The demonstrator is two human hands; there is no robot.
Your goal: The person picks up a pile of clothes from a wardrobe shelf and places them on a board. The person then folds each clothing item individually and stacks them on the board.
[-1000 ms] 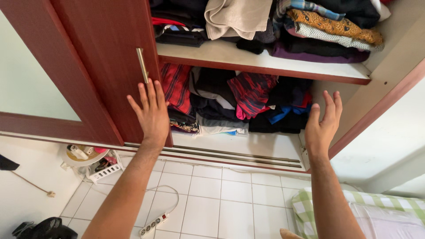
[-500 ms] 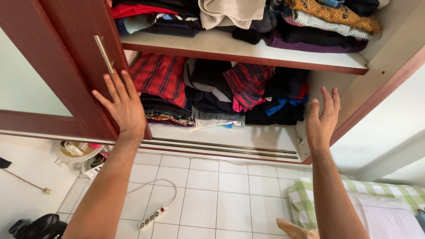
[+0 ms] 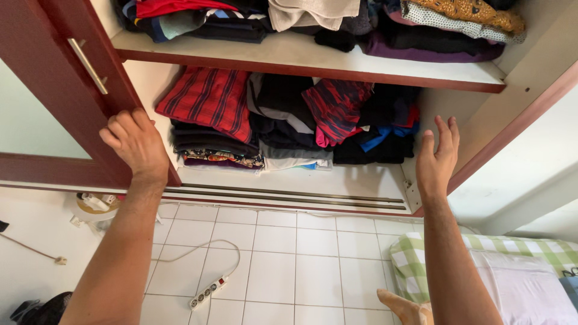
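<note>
Right now the wardrobe (image 3: 530, 78) fills most of the view, its dark red sliding door (image 3: 48, 90) pushed to the left so two shelves of clothes show. On the upper shelf (image 3: 313, 60) lie folded garments in beige, black, purple and patterned orange. Below it, the bottom compartment holds stacks of clothes: a red striped cloth (image 3: 211, 99) on the left pile, dark pieces in the middle, a red and navy garment (image 3: 337, 108) slumped beside them, and black things with a flash of blue at the right. The white tiled floor (image 3: 289, 265) spreads beneath, with a green checked mattress (image 3: 481, 271) at the lower right corner. The person's left hand (image 3: 135, 141) curls its fingers around the door's right edge, just below the slim metal handle (image 3: 88, 66). The right hand (image 3: 438, 159) is held up wide, fingers spread, touching nothing, near the wardrobe's right side panel. A white power strip (image 3: 209, 292) with its cord lies on the tiles between the arms.
</note>
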